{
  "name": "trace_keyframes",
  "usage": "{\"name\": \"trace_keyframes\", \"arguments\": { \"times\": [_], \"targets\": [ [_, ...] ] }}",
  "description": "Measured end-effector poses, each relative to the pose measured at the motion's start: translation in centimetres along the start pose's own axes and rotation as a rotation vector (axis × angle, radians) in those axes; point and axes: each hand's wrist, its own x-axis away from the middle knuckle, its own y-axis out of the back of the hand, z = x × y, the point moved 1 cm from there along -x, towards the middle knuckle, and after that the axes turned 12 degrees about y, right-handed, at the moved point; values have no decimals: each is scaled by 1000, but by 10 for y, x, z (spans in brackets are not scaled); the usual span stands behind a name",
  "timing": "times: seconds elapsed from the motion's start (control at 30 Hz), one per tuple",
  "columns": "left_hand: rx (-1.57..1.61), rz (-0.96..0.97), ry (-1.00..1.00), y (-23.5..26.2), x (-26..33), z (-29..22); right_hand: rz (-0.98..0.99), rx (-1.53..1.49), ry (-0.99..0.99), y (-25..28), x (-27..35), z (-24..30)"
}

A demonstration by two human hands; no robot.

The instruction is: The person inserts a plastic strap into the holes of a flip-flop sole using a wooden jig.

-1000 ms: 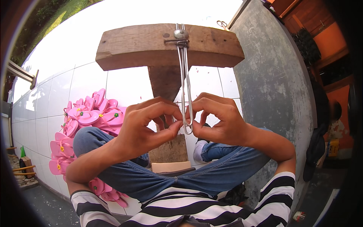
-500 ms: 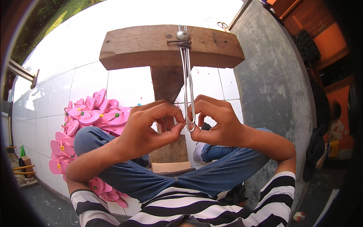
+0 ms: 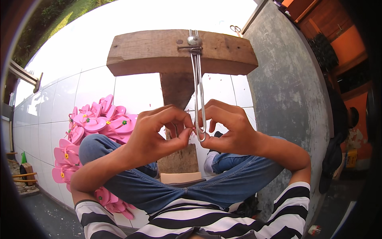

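Note:
A long bent metal wire loop (image 3: 200, 93) hangs toward me from a T-shaped wooden stand (image 3: 147, 49), held at its top by a round-headed fastener and nails. Beside the lower end of the loop, my left hand (image 3: 161, 129) is closed in a pinch. A tiny pink bit shows at its fingertips, too small to name. My right hand (image 3: 232, 129) is closed with thumb and index finger at the rounded bottom of the wire loop. Part of its fingertips lies behind the wire.
Pink flip-flops (image 3: 93, 123) with small flower ornaments are heaped on the white tiles at my left. Scissors (image 3: 235, 28) lie beyond the stand's right end. A worn grey surface (image 3: 290, 91) runs along the right. My crossed legs in jeans (image 3: 131, 181) surround the stand's base.
Both hands stay almost in place. The left fingertips have shifted slightly, and the pink bit shows more clearly between them and the wire. The whole view has moved a little.

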Motion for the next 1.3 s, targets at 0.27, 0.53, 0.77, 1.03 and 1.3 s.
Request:
{"name": "trace_keyframes", "arguments": {
  "times": [0.27, 0.53, 0.77, 1.03, 1.3],
  "targets": [
    [-56, -4, -64, -3, 1, 1, -5, 29, 18, -7, 3, 1],
    [-67, -16, -58, -5, 0, -1, -44, 38, 18, -13, 3, 1],
    [-43, 1, -33, -2, 0, -3, -40, 43, 43, -12, -2, 1],
    [-10, -31, -11, 1, -1, -4, -37, -22, -65, -9, -1, -3],
    [-24, -54, 1, 2, -2, -5, 33, -72, -37, -2, -3, -2]
  ]
}}
